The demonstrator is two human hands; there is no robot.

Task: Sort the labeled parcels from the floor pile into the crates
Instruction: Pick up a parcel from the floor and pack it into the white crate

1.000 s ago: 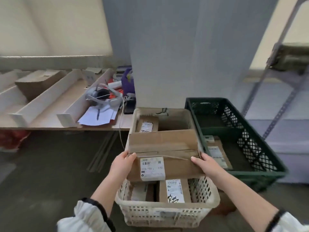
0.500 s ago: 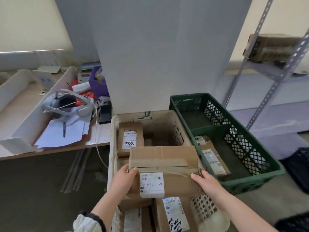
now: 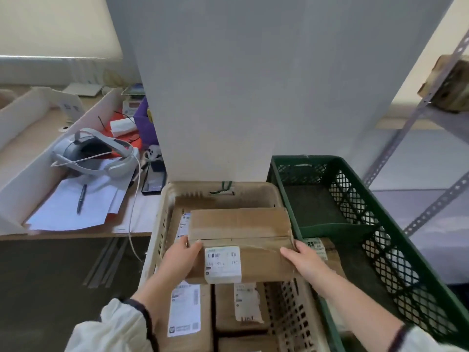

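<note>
Green crate [image 3: 304,160] at R, beige crate [image 3: 193,185] at centre w/ parcels inside, labelled parcel [image 3: 238,224] held just above beige crate, L hand [image 3: 181,260] gripping its left end, R hand [image 3: 308,262] gripping right end, thumbs on top, white label [image 3: 222,264] on near face.

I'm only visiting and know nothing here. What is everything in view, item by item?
beige crate: one, beige, centre
green crate: one, green, to its right
box: one, brown, held over beige crate
parcels: several, brown, inside beige crate
single parcel: one, brown, inside green crate
headset: one, white, on table, left
papers: few, white, by headset
pen: one, dark, on papers
phone: one, black, table's right end
rack: one, grey, far right
left hand: one, grips box's left end
right hand: one, grips box's right end
</note>
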